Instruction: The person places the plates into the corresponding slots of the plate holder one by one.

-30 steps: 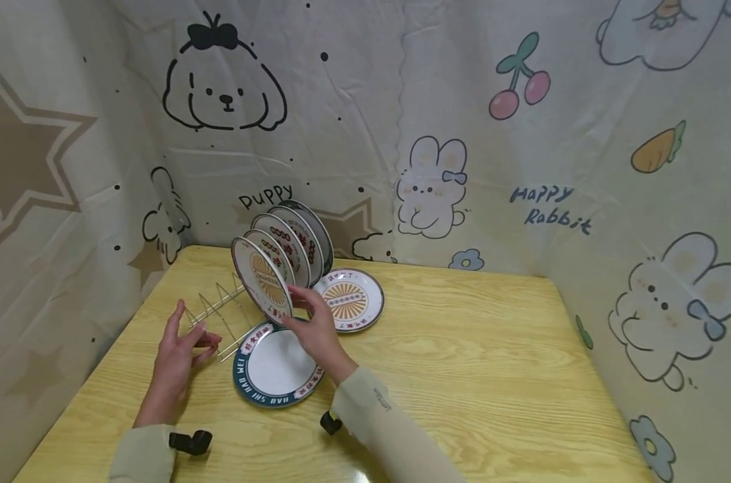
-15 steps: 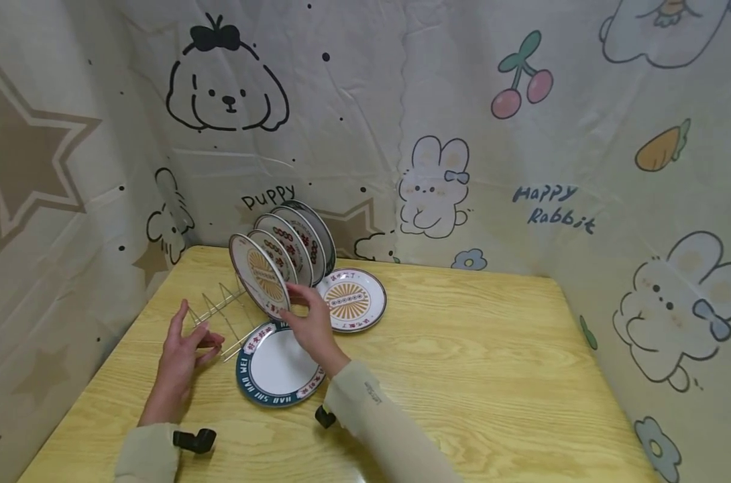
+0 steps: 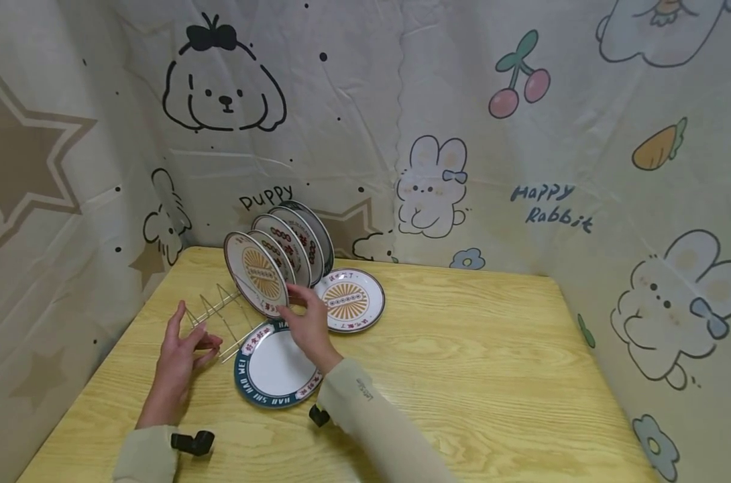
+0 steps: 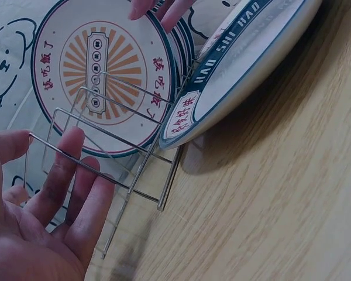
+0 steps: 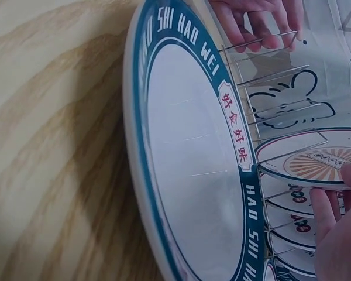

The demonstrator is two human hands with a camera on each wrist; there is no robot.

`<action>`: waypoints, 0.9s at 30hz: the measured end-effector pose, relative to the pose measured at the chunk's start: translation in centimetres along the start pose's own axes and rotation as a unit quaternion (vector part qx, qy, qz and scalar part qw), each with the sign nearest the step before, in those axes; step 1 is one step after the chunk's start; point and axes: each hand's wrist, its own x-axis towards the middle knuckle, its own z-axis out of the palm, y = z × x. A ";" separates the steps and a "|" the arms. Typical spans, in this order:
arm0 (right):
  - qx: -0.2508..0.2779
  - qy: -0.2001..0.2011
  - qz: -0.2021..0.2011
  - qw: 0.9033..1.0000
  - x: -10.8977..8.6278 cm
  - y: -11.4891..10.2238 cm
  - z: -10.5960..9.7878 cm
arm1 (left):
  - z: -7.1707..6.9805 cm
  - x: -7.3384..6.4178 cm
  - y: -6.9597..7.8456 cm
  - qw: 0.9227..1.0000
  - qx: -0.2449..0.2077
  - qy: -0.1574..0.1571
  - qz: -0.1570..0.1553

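My right hand pinches the lower right rim of a white plate with an orange sunburst, which leans upright in the wire plate rack. Behind this plate, several more plates stand in a row. At the rack's near left end, my left hand holds the end wire, thumb at its top corner and fingers around it, as the left wrist view shows. In front of the rack lies a larger white plate with a blue-green lettered rim. The standing plates hide the rack's far part.
A second sunburst plate lies on the wooden table, right of the standing row. A cartoon-printed cloth hangs along the back and both sides.
The sunburst plate in my right hand has shifted slightly left, away from the plates behind it, and the right forearm followed. My left hand stays at the rack's end.
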 end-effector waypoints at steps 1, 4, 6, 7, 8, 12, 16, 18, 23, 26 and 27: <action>0.000 0.001 0.002 1.000 0.0 0.0 0.1 | 0.0 0.0 0.0 1.000 0.002 0.000 0.000; -0.007 0.007 0.012 1.000 0.0 0.0 0.4 | 0.0 -0.1 0.1 1.000 -0.004 -0.001 -0.002; -0.013 0.010 0.022 1.000 -0.1 0.0 0.5 | 0.0 -0.2 0.0 1.000 -0.007 -0.003 -0.006; -0.017 0.011 0.027 0.999 -0.2 0.1 0.6 | 0.0 -0.3 0.0 1.000 -0.009 -0.003 -0.008; -0.021 0.012 0.033 0.999 -0.2 0.2 0.7 | 0.0 -0.3 0.0 1.000 -0.013 -0.003 -0.011; -0.027 0.010 0.041 0.999 -0.2 0.4 1.0 | 0.0 -0.3 -0.1 1.000 -0.014 -0.002 -0.012; -0.025 0.005 0.031 0.999 -0.1 0.3 0.8 | 0.0 -0.2 -0.2 1.000 -0.011 -0.003 -0.003; -0.026 0.001 0.029 0.999 0.0 0.2 0.8 | 0.0 -0.2 -0.2 1.000 -0.013 -0.004 -0.001; -0.023 -0.010 0.019 1.000 0.1 0.2 0.5 | 0.0 -0.2 -0.1 1.000 -0.011 -0.002 0.002; -0.021 -0.019 0.002 1.000 0.0 0.1 0.1 | 0.0 -0.2 0.0 1.000 -0.010 0.000 0.003; -0.022 -0.022 -0.001 1.000 0.0 0.2 -0.1 | 0.0 -0.2 0.0 1.000 -0.011 0.000 0.004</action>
